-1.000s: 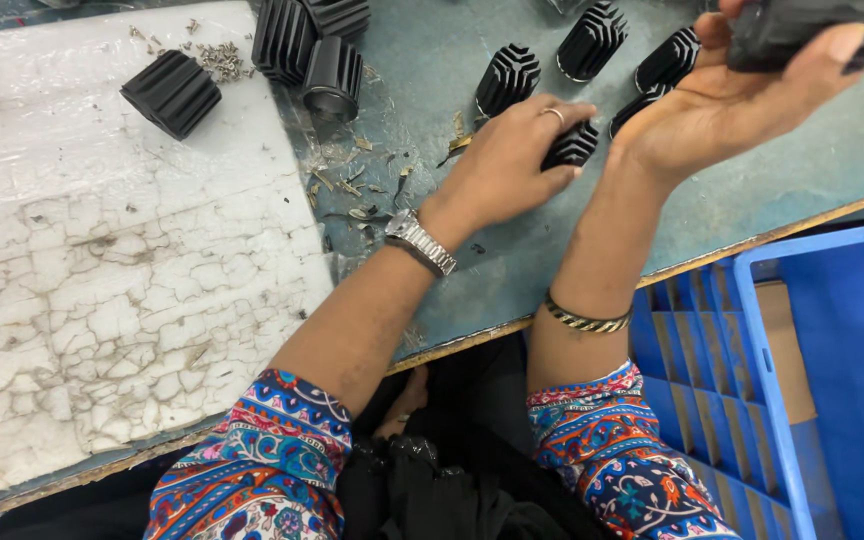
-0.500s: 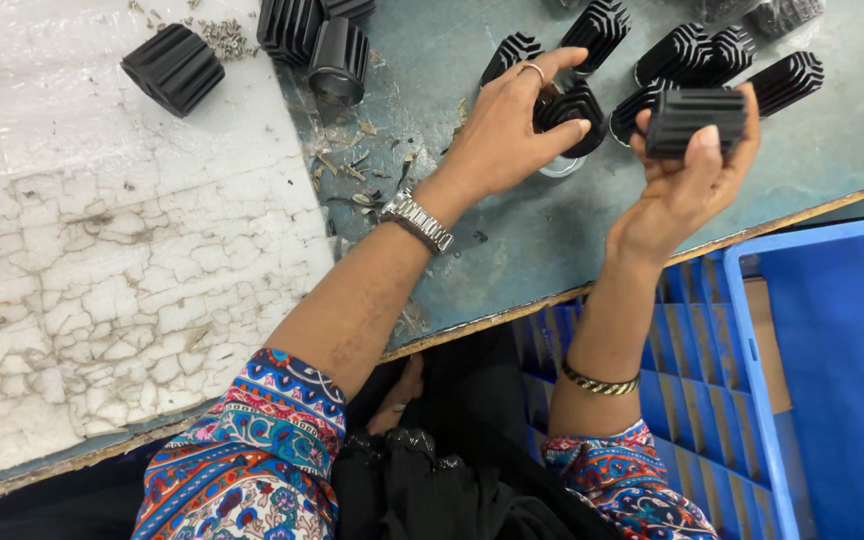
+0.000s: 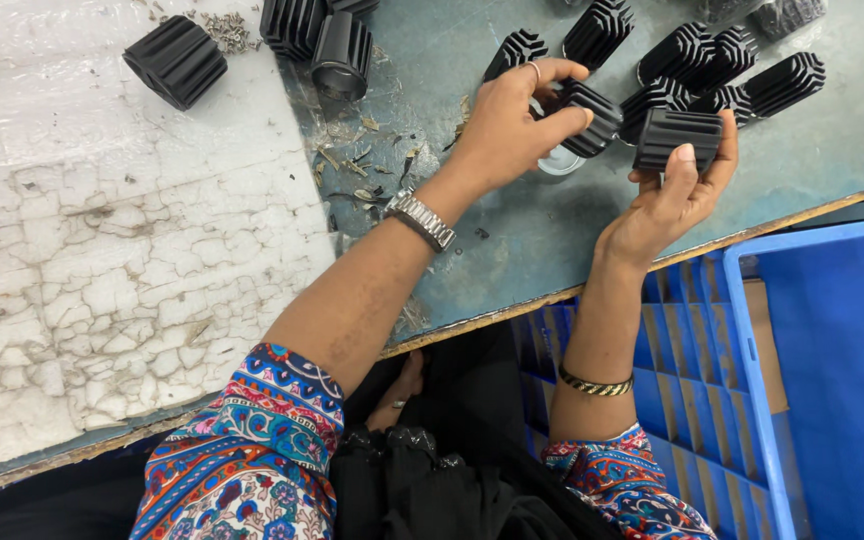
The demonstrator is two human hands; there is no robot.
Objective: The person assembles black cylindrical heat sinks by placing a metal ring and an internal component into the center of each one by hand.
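Observation:
My left hand (image 3: 512, 125), with a ring and a metal wristwatch, grips a black ribbed cylinder (image 3: 592, 112) lying on the grey-green bench top (image 3: 512, 240). My right hand (image 3: 677, 195), with a bangle at the wrist, holds a second black ribbed cylinder (image 3: 680, 135) just above the bench near its front edge. Several more black ribbed cylinders (image 3: 742, 70) lie in a cluster right behind both hands.
More black ribbed cylinders (image 3: 317, 30) and one apart (image 3: 175, 60) lie at the far left by a cracked white sheet (image 3: 102, 250). Metal shavings (image 3: 362, 170) litter the bench. A blue plastic crate (image 3: 832, 380) stands below the bench edge at the right.
My right hand has come down and left with its cylinder, closer to the bench edge. My left hand has taken hold of a cylinder and stays on it.

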